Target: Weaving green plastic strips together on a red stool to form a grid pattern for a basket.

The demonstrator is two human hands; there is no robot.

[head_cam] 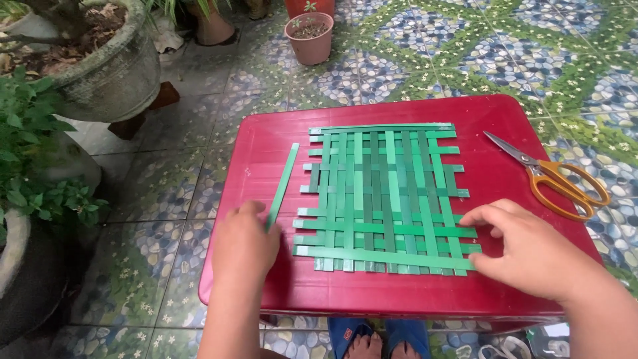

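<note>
A mat woven of green strips lies flat on a low red plastic table. My left hand rests at the mat's lower left, its fingers closed on the near end of a loose green strip that runs away from me beside the mat. My right hand sits at the mat's lower right corner, thumb and fingers pinching the ends of the lowest strips.
Orange-handled scissors lie on the table's right side. Potted plants stand at left and a small pink pot at the back. The floor is patterned tile. My feet in blue sandals show under the table.
</note>
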